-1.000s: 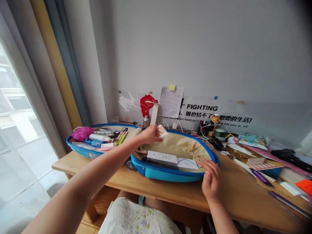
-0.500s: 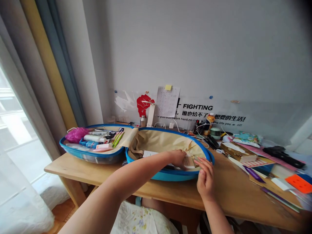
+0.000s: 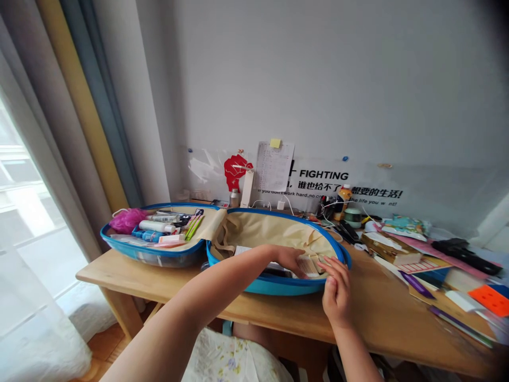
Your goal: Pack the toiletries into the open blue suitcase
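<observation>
A pale wide-toothed comb (image 3: 309, 266) lies at the right end of the open blue suitcase half (image 3: 274, 286), which has a beige lining. My left hand (image 3: 291, 260) reaches into this half, its fingers apart at the comb's left side. My right hand (image 3: 337, 292) is at the suitcase's right rim, fingers stretched toward the comb's other end; whether they touch it I cannot tell. Behind my left forearm, a white item (image 3: 242, 250) and dark things in the case are partly hidden.
The other suitcase half (image 3: 155, 253) holds a purple bath puff (image 3: 128, 220), a blue bottle (image 3: 147, 235), a white tube (image 3: 157, 226) and green-handled items (image 3: 194, 228). Papers, a purple pen-like item (image 3: 415, 284) and an orange piece (image 3: 490, 300) crowd the right of the wooden table (image 3: 382, 318).
My left hand's fingers have loosened and spread at the comb, which stays nearly in place. My right hand has hardly moved; the view has shifted slightly.
</observation>
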`<state>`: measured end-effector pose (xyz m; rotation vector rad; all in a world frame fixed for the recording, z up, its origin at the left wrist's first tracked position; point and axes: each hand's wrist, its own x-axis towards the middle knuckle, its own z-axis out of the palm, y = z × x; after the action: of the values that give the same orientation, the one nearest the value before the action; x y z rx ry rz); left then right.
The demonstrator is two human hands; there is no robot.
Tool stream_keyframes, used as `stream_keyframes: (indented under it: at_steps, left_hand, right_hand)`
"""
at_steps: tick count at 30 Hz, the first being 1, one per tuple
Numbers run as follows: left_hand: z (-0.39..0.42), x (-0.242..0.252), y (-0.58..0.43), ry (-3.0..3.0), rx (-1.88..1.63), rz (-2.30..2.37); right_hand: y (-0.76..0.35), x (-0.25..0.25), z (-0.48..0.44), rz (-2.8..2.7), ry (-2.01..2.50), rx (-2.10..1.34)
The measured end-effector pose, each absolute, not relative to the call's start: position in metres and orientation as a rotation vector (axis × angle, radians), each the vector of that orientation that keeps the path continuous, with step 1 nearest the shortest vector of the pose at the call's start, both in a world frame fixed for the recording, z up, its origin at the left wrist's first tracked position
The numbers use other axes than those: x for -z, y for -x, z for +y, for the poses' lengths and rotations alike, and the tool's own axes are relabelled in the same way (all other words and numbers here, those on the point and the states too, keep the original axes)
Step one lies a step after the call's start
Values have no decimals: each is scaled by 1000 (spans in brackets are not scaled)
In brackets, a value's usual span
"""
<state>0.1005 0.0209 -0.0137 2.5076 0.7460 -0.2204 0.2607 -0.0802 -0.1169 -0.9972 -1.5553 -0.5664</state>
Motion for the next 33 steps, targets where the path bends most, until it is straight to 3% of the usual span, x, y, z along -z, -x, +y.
stream_keyframes:
  at_steps: [4,9,17,27,33]
  left_hand:
    - [21,6,-94,-2406,147,797]
    - [26,-12,-69,-2375,-261,912]
    - [62,-27,52,-2271,-604,1430]
    - [80,-5,245,-2101,-368,2258]
    - [76,6,294,-2160,-74,2366]
  right_hand:
    - [-262,118,-79,-1541,997,570]
    - [-265,119,-76,-1532,992,584]
    - [-267,119,-73,-1540,957,597]
    - [-266,119,-73,-1529,962,611]
    - [-266,118,-73,-1540,970,613]
